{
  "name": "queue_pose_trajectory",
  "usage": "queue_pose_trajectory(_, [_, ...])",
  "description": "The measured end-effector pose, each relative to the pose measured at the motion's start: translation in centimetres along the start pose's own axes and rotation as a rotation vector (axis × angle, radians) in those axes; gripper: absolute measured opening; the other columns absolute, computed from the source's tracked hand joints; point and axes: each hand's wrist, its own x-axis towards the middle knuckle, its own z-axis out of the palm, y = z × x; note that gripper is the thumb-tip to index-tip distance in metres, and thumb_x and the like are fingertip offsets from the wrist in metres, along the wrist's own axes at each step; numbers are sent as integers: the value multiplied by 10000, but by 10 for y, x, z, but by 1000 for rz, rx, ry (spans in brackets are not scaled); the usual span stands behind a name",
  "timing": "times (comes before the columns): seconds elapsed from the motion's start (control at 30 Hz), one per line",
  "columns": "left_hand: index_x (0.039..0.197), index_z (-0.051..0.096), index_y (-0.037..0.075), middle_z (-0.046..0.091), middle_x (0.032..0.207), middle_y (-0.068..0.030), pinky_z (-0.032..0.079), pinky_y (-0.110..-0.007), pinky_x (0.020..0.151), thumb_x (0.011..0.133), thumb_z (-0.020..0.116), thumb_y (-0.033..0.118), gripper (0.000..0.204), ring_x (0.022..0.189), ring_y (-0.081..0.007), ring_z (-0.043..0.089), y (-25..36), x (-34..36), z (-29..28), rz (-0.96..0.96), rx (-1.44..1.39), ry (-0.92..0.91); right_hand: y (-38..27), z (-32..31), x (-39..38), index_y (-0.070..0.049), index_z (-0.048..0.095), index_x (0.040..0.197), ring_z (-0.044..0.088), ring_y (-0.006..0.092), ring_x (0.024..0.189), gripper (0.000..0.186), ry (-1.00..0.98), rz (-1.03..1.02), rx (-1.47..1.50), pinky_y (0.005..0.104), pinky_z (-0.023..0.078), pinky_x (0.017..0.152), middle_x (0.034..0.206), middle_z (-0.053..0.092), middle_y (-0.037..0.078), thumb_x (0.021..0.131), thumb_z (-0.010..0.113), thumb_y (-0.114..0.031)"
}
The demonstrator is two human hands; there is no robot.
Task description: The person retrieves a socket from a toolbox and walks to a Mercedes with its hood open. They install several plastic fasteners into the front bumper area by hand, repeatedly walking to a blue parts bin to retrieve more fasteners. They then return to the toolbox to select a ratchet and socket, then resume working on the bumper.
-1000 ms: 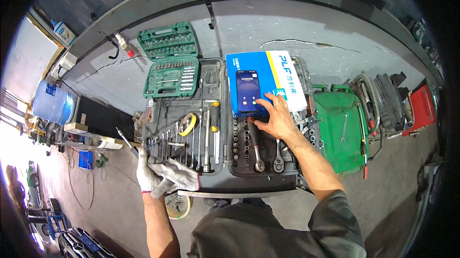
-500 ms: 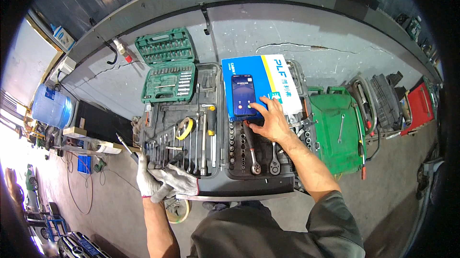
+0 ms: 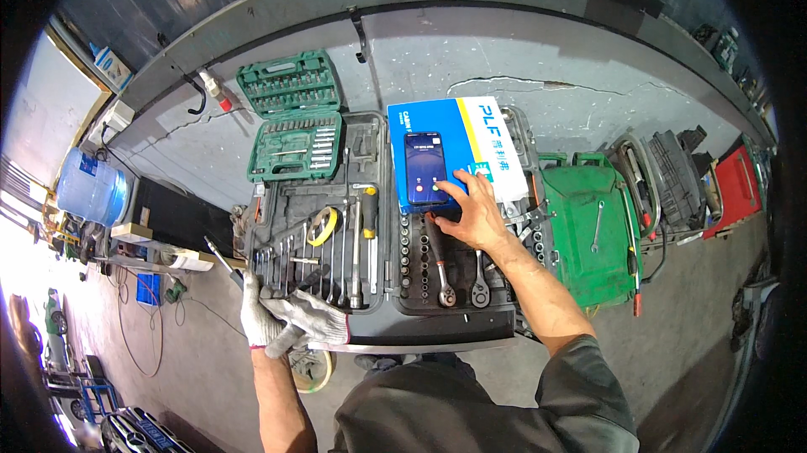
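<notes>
My left hand (image 3: pixel 257 317) wears a white knit glove with grey palm coating. It is closed on a second, loose glove (image 3: pixel 318 317) and a slim metal rod-like tool (image 3: pixel 220 255), whose tip points up and left; the exact kind of tool is unclear. My right hand (image 3: pixel 475 213), bare, has its fingers spread, with the index fingertip at the lower part of a phone (image 3: pixel 425 169) with a lit screen. That phone lies on a blue and white box (image 3: pixel 496 138), resting on the open grey tool case (image 3: pixel 382 243). Below my right hand lie two ratchets, one (image 3: pixel 481 289) with a dark handle.
In the case's left half sit several wrenches and a yellow tape roll (image 3: pixel 323 226). Behind it stands an open green socket set (image 3: pixel 294 142). A green case (image 3: pixel 593 234) with a wrench on it lies at the right. A blue water jug (image 3: pixel 92 186) stands far left.
My right hand has shifted very slightly left, its index finger still at the phone's lower part. My left hand stays nearly in place with the glove and tool.
</notes>
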Motion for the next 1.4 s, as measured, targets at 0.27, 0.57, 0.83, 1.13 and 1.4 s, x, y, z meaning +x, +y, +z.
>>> queue_pose_trajectory(0.27, [1057,638,149,602,770,8,526,-312,627,1019,669,393,248,656,-140,561,0,-1,-5,2,-17,-20,2,3,-1,-198,637,1374,439,457,1375,663,21,-6,10,605,280,1202,1445,480,239,763,874,-296])
queue_pose_trajectory(0.57, [1297,620,114,686,906,-26,586,-381,768,1032,633,402,391,785,-180,642,14,-19,-1,24,-30,-60,4,7,-2,-198,640,1372,457,450,1365,667,48,-30,-4,604,277,1202,1440,488,245,755,878,-283])
queue_pose_trajectory(0.83, [1068,598,121,616,856,-34,539,-348,685,1000,695,413,315,733,-180,585,15,-20,-18,77,-70,37,-4,3,0,-202,644,1366,469,440,1363,672,52,-35,-6,602,291,1196,1432,497,239,741,886,-258])
queue_pose_trajectory(1.13, [1000,555,120,536,767,-14,516,-335,647,975,736,400,334,689,-160,543,20,-25,-15,98,-92,60,1,7,-2,-194,635,1376,437,466,1380,701,50,-42,21,597,305,1200,1442,495,226,724,892,-227])
queue_pose_trajectory(1.4, [924,569,150,578,703,18,524,-299,614,1001,692,432,317,662,-136,588,13,-39,17,94,-32,95,3,8,-3,-212,657,1358,469,453,1351,661,88,-42,1,603,313,1184,1427,506,228,740,888,-258])
